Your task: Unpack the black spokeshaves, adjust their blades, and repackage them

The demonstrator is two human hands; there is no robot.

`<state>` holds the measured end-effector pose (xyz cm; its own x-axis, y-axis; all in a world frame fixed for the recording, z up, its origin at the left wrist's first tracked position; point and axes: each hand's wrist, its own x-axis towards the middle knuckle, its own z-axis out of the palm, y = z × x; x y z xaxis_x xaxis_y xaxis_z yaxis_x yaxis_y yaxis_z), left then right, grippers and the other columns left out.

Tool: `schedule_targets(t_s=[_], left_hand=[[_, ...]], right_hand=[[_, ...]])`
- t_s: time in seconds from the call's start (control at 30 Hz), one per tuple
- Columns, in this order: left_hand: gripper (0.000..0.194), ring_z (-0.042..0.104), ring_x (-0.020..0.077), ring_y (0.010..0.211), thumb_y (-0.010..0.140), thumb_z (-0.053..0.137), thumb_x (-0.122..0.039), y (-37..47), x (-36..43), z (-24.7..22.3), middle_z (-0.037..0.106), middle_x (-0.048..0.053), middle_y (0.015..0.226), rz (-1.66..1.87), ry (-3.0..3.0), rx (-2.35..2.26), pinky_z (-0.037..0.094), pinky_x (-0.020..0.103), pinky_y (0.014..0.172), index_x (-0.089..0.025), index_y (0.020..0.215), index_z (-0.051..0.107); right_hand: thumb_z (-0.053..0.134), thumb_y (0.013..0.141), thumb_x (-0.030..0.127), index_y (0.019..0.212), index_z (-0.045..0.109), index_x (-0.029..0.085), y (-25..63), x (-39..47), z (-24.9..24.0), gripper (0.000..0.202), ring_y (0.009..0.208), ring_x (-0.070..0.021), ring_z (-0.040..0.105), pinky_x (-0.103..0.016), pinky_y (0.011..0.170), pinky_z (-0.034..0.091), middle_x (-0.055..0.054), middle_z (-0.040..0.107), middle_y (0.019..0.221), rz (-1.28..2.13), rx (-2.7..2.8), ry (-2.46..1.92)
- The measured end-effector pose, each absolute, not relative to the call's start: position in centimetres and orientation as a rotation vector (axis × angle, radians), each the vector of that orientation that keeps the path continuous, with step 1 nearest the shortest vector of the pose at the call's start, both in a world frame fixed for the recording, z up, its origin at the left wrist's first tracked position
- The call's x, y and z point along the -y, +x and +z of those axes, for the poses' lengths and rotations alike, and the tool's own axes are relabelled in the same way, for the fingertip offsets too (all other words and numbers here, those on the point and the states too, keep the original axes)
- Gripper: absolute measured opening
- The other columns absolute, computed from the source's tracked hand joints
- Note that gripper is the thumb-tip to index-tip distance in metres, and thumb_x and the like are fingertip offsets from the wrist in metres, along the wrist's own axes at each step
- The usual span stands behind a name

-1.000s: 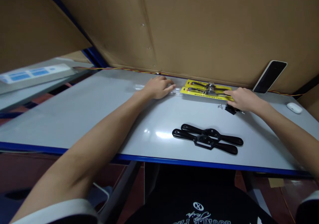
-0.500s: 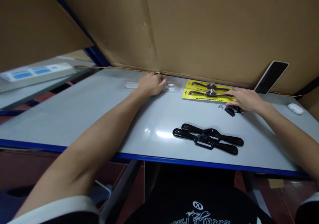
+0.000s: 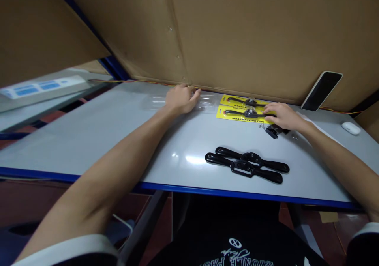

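Observation:
At the back of the table, my left hand [image 3: 181,99] lies over clear plastic blister packaging [image 3: 207,102], thumb apart from the fingers. My right hand [image 3: 282,115] hovers at or touches the right end of the front yellow card [image 3: 227,118], its fingers a little spread. Each of the two yellow cards carries a black spokeshave [image 3: 250,112] marked as a woodworking tool. Under my right palm sit small black metal parts [image 3: 271,132], partly hidden. Two loose black spokeshave bodies [image 3: 244,166] lie side by side nearer the front edge.
Small silver screws [image 3: 262,126] are scattered near the black parts. A phone [image 3: 322,91] leans against the cardboard wall [image 3: 237,33], with a white earbud case [image 3: 351,128] to its right. Yellow and red wires [image 3: 148,81] run along the back edge.
My right hand has shifted slightly left and back, uncovering some black parts and small screws. A white sheet edge shows behind my right wrist. My left hand has barely moved.

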<state>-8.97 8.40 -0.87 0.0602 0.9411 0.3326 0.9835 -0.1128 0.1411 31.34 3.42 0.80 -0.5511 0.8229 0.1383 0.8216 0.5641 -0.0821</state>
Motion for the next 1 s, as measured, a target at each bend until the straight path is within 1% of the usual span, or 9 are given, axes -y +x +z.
schedule_targets(t_s=[0.17, 0.27, 0.4, 0.53, 0.63, 0.73, 0.83, 0.93, 1.0], left_hand=[[0.059, 0.063, 0.0397, 0.118, 0.101, 0.030, -0.056, -8.9, -8.2, -0.7, 0.070, 0.020, 0.124, -0.531, -2.196, 2.048, 0.047, 0.046, 0.092, -0.020, 0.119, 0.074], [0.059, 0.063, 0.0397, 0.116, 0.102, 0.030, -0.055, -8.9, -8.2, -0.7, 0.071, 0.020, 0.122, -0.545, -2.191, 2.023, 0.048, 0.046, 0.090, -0.019, 0.119, 0.074], [0.059, 0.065, 0.0367, 0.110, 0.102, 0.031, -0.056, -8.9, -8.3, -0.9, 0.072, 0.018, 0.117, -0.564, -2.162, 2.022, 0.049, 0.044, 0.087, -0.020, 0.116, 0.075], [0.055, 0.065, 0.0363, 0.109, 0.103, 0.032, -0.053, -8.9, -8.4, -1.1, 0.072, 0.017, 0.119, -0.553, -2.188, 2.000, 0.049, 0.044, 0.086, -0.021, 0.115, 0.076], [0.056, 0.066, 0.0365, 0.108, 0.102, 0.032, -0.052, -8.8, -8.3, -1.1, 0.072, 0.018, 0.118, -0.538, -2.196, 1.985, 0.049, 0.045, 0.084, -0.020, 0.112, 0.076], [0.057, 0.065, 0.0388, 0.110, 0.102, 0.031, -0.052, -8.5, -8.1, -0.9, 0.071, 0.020, 0.121, -0.526, -2.208, 1.998, 0.048, 0.047, 0.086, -0.018, 0.113, 0.076], [0.057, 0.063, 0.0408, 0.116, 0.102, 0.033, -0.052, -8.2, -7.8, -0.6, 0.070, 0.020, 0.123, -0.559, -2.228, 2.001, 0.047, 0.049, 0.092, -0.017, 0.117, 0.076], [0.055, 0.063, 0.0394, 0.118, 0.102, 0.034, -0.050, -7.9, -7.5, -0.3, 0.070, 0.019, 0.122, -0.600, -2.227, 1.983, 0.045, 0.048, 0.096, -0.017, 0.118, 0.075], [0.054, 0.064, 0.0373, 0.116, 0.103, 0.033, -0.048, -7.9, -7.4, -0.1, 0.069, 0.019, 0.122, -0.618, -2.213, 1.952, 0.045, 0.047, 0.096, -0.016, 0.118, 0.074]], right_hand=[[0.052, 0.100, 0.030, 0.128, 0.076, 0.021, 30.6, -2.1, -0.1, 0.038, 0.115, -0.0330, 0.073, -0.050, 0.097, 0.056, -0.011, 0.078, 0.129, -0.139, 2.518, -1.541], [0.049, 0.103, 0.029, 0.126, 0.077, 0.021, 30.5, -1.5, -0.2, 0.037, 0.115, -0.0315, 0.073, -0.049, 0.099, 0.056, -0.010, 0.079, 0.126, -0.241, 2.486, -1.434], [0.045, 0.105, 0.029, 0.121, 0.080, 0.025, 30.6, -1.8, 0.5, 0.038, 0.114, -0.0289, 0.073, -0.049, 0.102, 0.056, -0.007, 0.080, 0.122, -0.295, 2.378, -1.235], [0.047, 0.103, 0.027, 0.116, 0.081, 0.030, 30.5, -3.5, 1.3, 0.036, 0.109, -0.0288, 0.073, -0.052, 0.098, 0.057, -0.003, 0.082, 0.116, -0.250, 2.217, -1.239], [0.052, 0.100, 0.027, 0.110, 0.082, 0.027, 30.3, -5.7, 1.3, 0.033, 0.100, -0.0284, 0.076, -0.049, 0.094, 0.057, -0.005, 0.083, 0.109, -0.173, 2.085, -1.324], [0.054, 0.096, 0.026, 0.108, 0.082, 0.022, 30.4, -8.1, 0.9, 0.030, 0.101, -0.0290, 0.075, -0.047, 0.093, 0.057, -0.009, 0.082, 0.112, -0.071, 2.042, -1.423], [0.052, 0.095, 0.025, 0.117, 0.078, 0.018, 30.7, -10.0, 0.5, 0.035, 0.103, -0.0289, 0.074, -0.047, 0.094, 0.058, -0.013, 0.080, 0.117, 0.027, 2.093, -1.503], [0.050, 0.096, 0.023, 0.116, 0.077, 0.019, 30.8, -10.5, 0.6, 0.034, 0.104, -0.0289, 0.073, -0.047, 0.095, 0.057, -0.013, 0.079, 0.117, 0.025, 2.141, -1.530], [0.051, 0.097, 0.024, 0.112, 0.077, 0.019, 30.7, -9.8, 1.1, 0.031, 0.111, -0.0318, 0.069, -0.051, 0.099, 0.053, -0.014, 0.078, 0.120, -0.032, 2.150, -1.531]])
